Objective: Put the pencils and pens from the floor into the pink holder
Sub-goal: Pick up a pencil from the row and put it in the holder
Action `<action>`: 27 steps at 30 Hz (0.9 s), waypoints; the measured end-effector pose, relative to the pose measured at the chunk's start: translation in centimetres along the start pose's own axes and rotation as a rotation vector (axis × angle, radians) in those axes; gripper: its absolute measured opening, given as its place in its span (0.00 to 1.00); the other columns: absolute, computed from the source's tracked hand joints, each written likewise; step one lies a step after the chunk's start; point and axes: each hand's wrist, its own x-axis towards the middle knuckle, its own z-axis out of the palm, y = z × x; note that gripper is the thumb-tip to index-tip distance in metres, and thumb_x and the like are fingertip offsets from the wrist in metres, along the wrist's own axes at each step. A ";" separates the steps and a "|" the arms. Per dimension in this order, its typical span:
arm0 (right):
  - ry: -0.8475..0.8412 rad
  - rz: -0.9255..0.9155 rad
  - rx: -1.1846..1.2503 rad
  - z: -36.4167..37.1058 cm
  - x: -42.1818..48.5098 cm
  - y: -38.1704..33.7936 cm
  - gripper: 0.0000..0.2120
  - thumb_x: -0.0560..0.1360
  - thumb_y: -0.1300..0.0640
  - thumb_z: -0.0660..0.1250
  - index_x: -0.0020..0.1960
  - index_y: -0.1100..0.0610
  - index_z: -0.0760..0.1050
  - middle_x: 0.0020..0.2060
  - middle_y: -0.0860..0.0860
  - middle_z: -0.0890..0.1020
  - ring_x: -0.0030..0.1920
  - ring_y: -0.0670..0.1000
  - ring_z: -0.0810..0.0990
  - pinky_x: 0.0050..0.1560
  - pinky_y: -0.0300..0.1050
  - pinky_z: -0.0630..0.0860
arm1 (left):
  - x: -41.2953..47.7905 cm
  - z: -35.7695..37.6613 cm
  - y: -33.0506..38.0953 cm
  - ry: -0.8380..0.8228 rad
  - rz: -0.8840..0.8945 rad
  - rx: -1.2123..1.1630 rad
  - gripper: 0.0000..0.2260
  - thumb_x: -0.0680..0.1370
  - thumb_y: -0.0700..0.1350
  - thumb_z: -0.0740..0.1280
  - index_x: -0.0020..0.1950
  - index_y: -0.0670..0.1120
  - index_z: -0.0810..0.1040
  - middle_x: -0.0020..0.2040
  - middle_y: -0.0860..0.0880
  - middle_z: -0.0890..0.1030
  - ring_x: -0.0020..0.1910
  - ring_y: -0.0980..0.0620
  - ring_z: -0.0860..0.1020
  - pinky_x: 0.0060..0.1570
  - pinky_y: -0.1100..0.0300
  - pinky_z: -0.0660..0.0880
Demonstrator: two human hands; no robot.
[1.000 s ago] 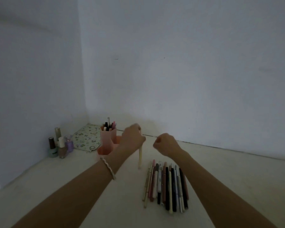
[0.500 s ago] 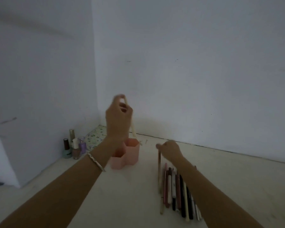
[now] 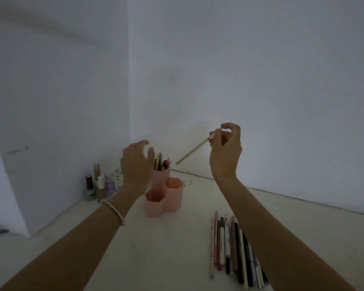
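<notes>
The pink holder [image 3: 164, 203] stands on the floor near the room's corner, with hexagonal cups; its tall back cup holds several pens [image 3: 161, 163]. My left hand [image 3: 136, 164] hovers just left of that cup, fingers apart, holding nothing. My right hand [image 3: 226, 151] is raised to the right of the holder and pinches a beige pencil [image 3: 192, 152] by its upper end; the pencil slants down-left toward the tall cup. A row of several pens and pencils [image 3: 232, 248] lies on the floor at the lower right, under my right forearm.
Several nail polish bottles [image 3: 97, 185] stand against the left wall. A flowered pouch [image 3: 118, 177] lies behind them, mostly hidden by my left hand. White walls meet in a corner behind the holder. A bracelet is on my left wrist.
My left hand has let go of its cream pencil at the holder and now is empty. My right hand has lifted a beige pencil from the row up toward the holder.
</notes>
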 end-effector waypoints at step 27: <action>-0.338 -0.016 -0.645 -6.5 0.7 4.4 0.10 0.76 0.64 0.61 0.51 0.54 0.79 0.32 0.43 0.78 0.27 0.41 0.73 0.31 0.29 0.67 | -12.4 7.7 9.6 -1.053 0.028 0.225 0.12 0.78 0.45 0.63 0.55 0.39 0.76 0.54 0.41 0.80 0.52 0.43 0.80 0.43 0.59 0.72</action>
